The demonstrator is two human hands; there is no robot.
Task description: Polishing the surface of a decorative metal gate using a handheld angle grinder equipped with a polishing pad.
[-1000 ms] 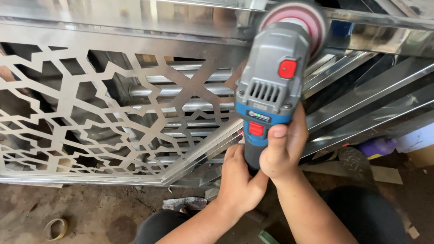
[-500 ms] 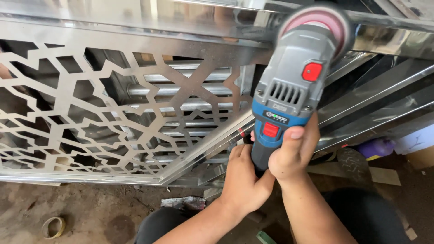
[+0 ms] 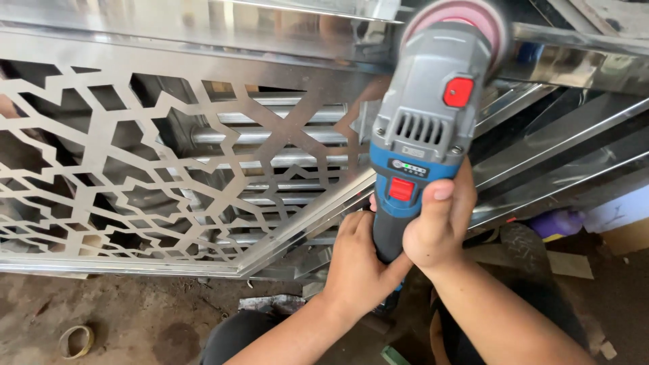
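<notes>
A grey and blue angle grinder [image 3: 424, 128] with red buttons points away from me. Its pinkish disc [image 3: 466, 17] lies against the shiny steel frame bar [image 3: 284, 34] at the top. My right hand [image 3: 439, 220] wraps the blue handle, thumb by the red switch. My left hand [image 3: 357, 260] grips the lower end of the handle beside it. To the left, a steel panel [image 3: 122, 169] cut in a geometric lattice fills the frame.
Steel tubes [image 3: 270, 138] lie behind the lattice. Slanted steel bars [image 3: 568, 155] run at the right. A tape roll [image 3: 76, 340] and paper scraps [image 3: 270, 304] lie on the dirty concrete floor. A purple object [image 3: 556, 223] sits at the right.
The grinder and both hands have shifted to the right along the top frame bar, and the disc now sits further right.
</notes>
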